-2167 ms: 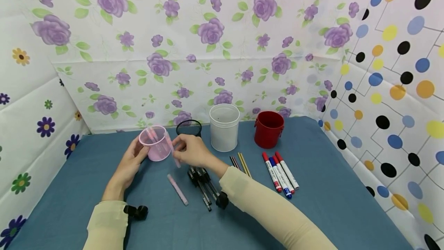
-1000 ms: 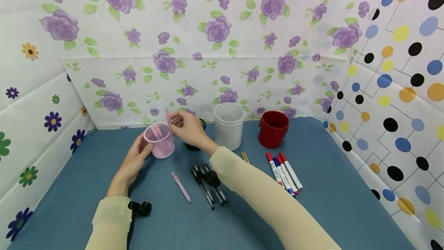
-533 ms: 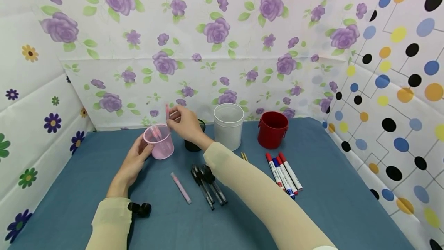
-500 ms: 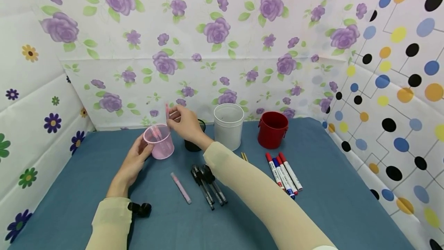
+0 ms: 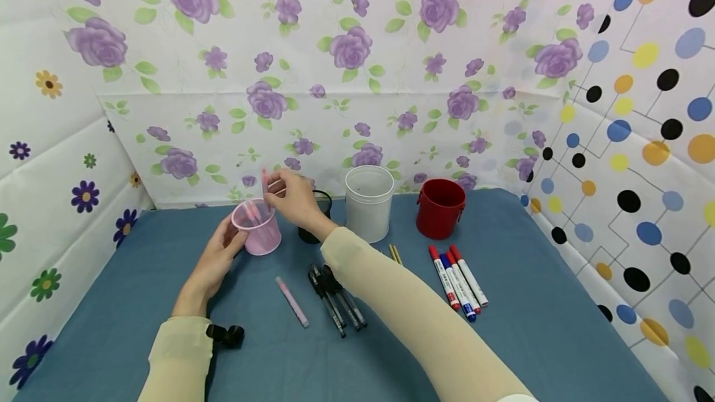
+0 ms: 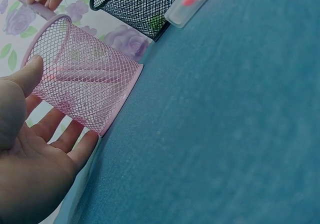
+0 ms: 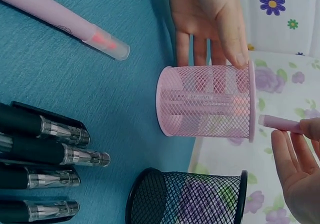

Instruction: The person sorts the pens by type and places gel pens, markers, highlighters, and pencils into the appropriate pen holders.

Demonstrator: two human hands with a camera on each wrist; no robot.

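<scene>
My left hand (image 5: 215, 253) holds a pink mesh pen cup (image 5: 261, 237) from its left side, thumb by the rim, fingers behind. Pink highlighters (image 7: 200, 103) stand inside the cup, seen through the mesh. Between thumb and fingers, my right hand (image 5: 297, 197) pinches another pink highlighter (image 5: 265, 180), upright over the cup's right rim. In the right wrist view the lower end of this highlighter (image 7: 280, 124) is just outside the cup's mouth. One more highlighter (image 5: 292, 303) lies on the blue cloth in front of the cup.
Right of the pink cup stand a black mesh cup (image 5: 309, 236), partly hidden by the right hand, a white cup (image 5: 368, 213) and a red bucket (image 5: 440, 211). Several black pens (image 5: 329, 299), gold pencils (image 5: 395, 254) and red and blue markers (image 5: 459, 284) lie in front.
The right hand has raised the highlighter from beside the pink cup, turned it upright and shifted left over the rim. The left hand keeps its hold on the cup.
</scene>
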